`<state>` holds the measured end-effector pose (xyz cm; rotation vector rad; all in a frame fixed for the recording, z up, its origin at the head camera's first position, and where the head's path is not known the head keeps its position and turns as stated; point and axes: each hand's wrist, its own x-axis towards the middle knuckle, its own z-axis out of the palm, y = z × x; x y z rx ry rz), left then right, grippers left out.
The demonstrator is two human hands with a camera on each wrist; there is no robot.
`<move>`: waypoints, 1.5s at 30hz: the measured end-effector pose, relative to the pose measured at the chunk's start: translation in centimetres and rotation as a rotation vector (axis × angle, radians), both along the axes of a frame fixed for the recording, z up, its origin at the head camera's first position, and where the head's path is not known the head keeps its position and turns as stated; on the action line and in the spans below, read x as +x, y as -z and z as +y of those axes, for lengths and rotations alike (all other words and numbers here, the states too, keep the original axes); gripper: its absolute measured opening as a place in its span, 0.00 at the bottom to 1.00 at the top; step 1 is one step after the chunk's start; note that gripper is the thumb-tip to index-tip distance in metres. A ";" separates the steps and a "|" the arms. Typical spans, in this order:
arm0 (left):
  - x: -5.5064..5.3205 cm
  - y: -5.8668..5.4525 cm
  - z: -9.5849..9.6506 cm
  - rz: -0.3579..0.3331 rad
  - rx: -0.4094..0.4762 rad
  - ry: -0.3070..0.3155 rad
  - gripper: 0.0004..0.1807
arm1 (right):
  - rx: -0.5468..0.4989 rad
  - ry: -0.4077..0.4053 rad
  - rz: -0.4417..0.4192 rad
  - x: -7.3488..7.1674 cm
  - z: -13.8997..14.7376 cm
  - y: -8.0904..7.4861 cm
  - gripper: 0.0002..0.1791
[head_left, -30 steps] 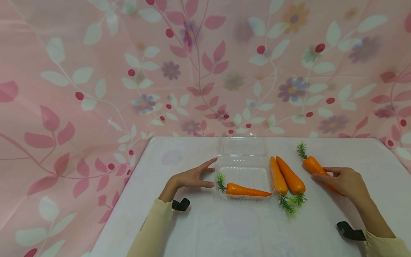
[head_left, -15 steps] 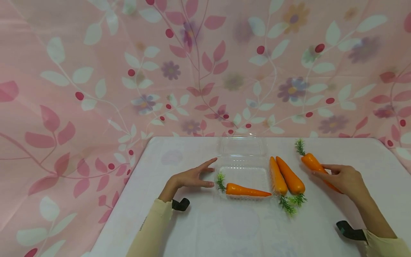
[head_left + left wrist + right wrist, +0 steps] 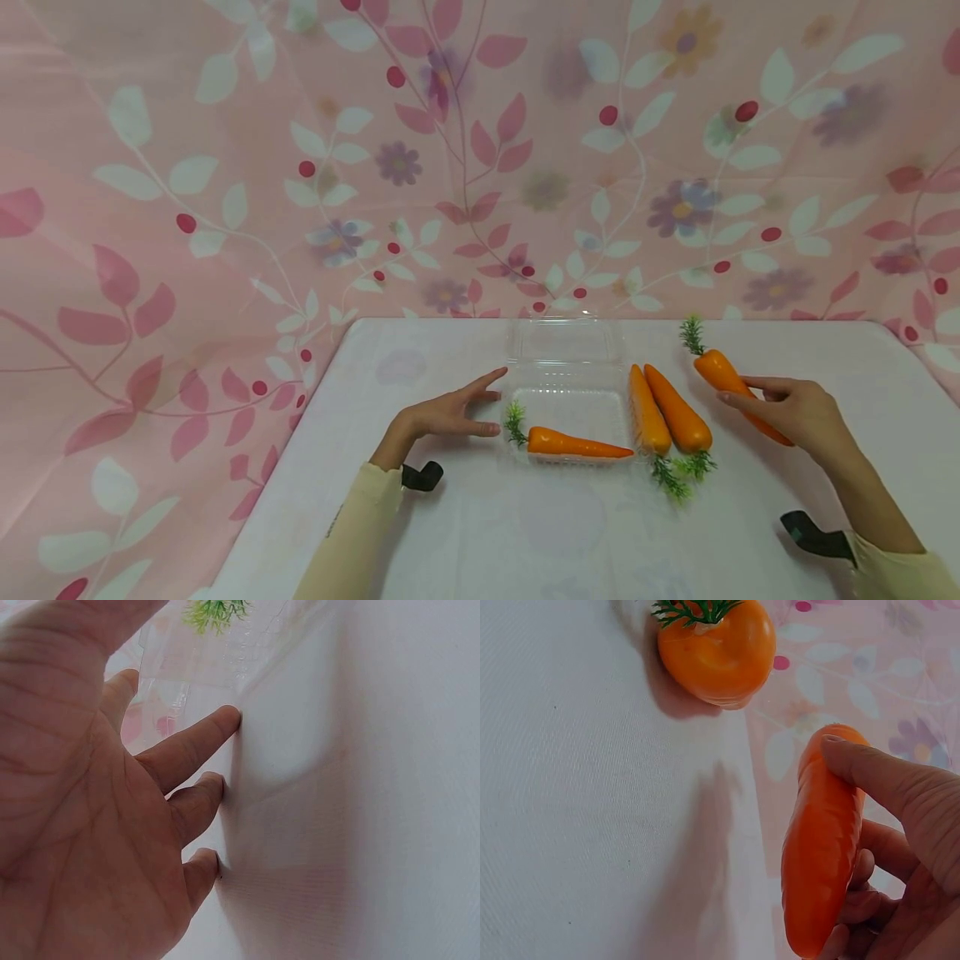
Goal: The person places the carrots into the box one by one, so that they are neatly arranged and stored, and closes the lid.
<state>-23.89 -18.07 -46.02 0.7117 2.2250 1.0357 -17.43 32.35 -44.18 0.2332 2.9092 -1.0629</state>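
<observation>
My right hand (image 3: 798,414) grips an orange carrot (image 3: 718,370) at the right, thumb on one side and fingers round the other; its green top points to the back left. In the right wrist view the held carrot (image 3: 821,855) hangs over its shadow on the cloth. My left hand (image 3: 442,414) rests beside the left edge of a clear plastic box (image 3: 570,407), fingers spread, fingertips on the cloth in the left wrist view. Inside the box, along its front, lies one carrot (image 3: 573,444). Two more carrots, one yellower (image 3: 649,412) and one deeper orange (image 3: 678,410), lie at its right side.
The box's clear lid (image 3: 566,340) is folded back behind it, flat towards the table's rear. A white cloth (image 3: 562,533) covers the table, and a pink floral curtain (image 3: 465,167) hangs along the back and left. Black wrist cameras (image 3: 817,537) jut from both wrists.
My right hand and its carrot have shifted slightly back and to the left, rising a little off the cloth. The left hand, box and other carrots stay where they were.
</observation>
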 end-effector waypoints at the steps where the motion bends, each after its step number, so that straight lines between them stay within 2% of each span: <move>1: 0.0 0.0 0.0 -0.001 0.003 0.000 0.53 | -0.004 -0.002 0.003 0.0 -0.1 -0.1 0.47; 18: 0.1 -0.3 0.0 -0.006 0.007 -0.002 0.52 | -0.022 -0.034 0.044 -0.2 -1.8 -0.4 0.45; 24: 0.2 -0.6 0.0 -0.005 0.009 0.000 0.52 | -0.045 -0.060 0.044 -0.3 -2.5 -0.6 0.44; 39: 0.2 -0.4 0.1 -0.003 0.009 -0.008 0.52 | -0.053 -0.119 0.072 -0.4 -3.7 -0.9 0.41; 45: 0.4 -0.7 0.2 -0.002 0.001 -0.011 0.51 | -0.053 -0.143 0.089 -0.4 -4.2 -1.3 0.39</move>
